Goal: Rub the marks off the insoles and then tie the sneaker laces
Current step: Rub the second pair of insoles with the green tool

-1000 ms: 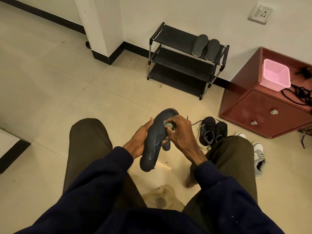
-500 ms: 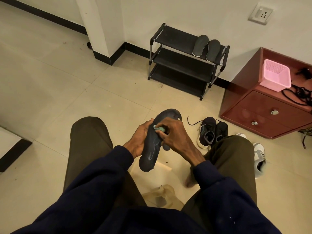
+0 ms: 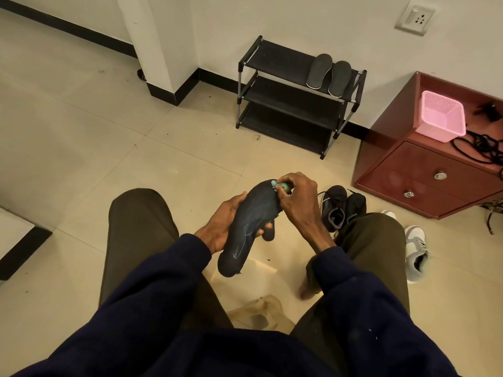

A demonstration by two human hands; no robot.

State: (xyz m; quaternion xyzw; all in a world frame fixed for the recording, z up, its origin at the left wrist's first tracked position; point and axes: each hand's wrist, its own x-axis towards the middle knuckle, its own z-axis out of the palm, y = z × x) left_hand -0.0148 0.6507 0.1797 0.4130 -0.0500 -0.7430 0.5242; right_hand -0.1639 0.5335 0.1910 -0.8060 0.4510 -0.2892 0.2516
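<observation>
- Left hand (image 3: pixel 221 229) grips dark insole (image 3: pixel 249 227) from beneath, above the lap.
- Right hand (image 3: pixel 295 198) pinches green eraser (image 3: pixel 280 186), pressed on insole's toe end.
- Dark sneakers (image 3: pixel 341 206) on floor (image 3: pixel 95 159).

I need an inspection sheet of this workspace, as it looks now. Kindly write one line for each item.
Surface: tiled floor, dark specks.
Job's things: dark insole with pale marks near the heel; teal eraser at its toe; black sneakers and white sneakers on the floor; two insoles on the shoe rack.
Clutter: pink basket on the red cabinet.
Hands: left hand holds the insole; right hand pinches the eraser.
Cables: black cords on the cabinet.
Surroundings: wall socket, white pillar.
</observation>
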